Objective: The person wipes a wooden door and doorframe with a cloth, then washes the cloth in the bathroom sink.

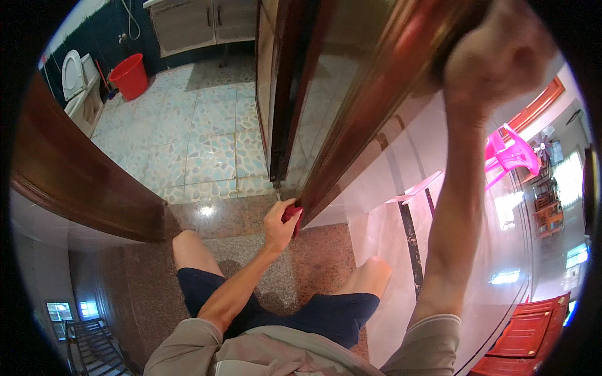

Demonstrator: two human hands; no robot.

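Observation:
My left hand point(279, 224) grips a dark red cloth point(291, 215) down low, at the foot of the brown door frame point(350, 124). Cloth and fingers touch the frame's bottom end, just above the granite threshold point(221, 211). Raised at the upper right, my right hand point(498, 61) is beside the upper part of the same frame. It is blurred and its fingers are mostly hidden, so whether it holds the frame does not show. A dark sliding-door track point(277, 113) runs up to the left of the frame.
Through the doorway stand a red bucket point(129, 77), a toilet point(80, 87) and a wall cabinet point(186, 26) on a pebble-patterned tile floor point(188, 136). The other jamb point(89, 169) curves along the left. A pink plastic chair point(510, 152) and red wooden furniture point(522, 329) are to the right.

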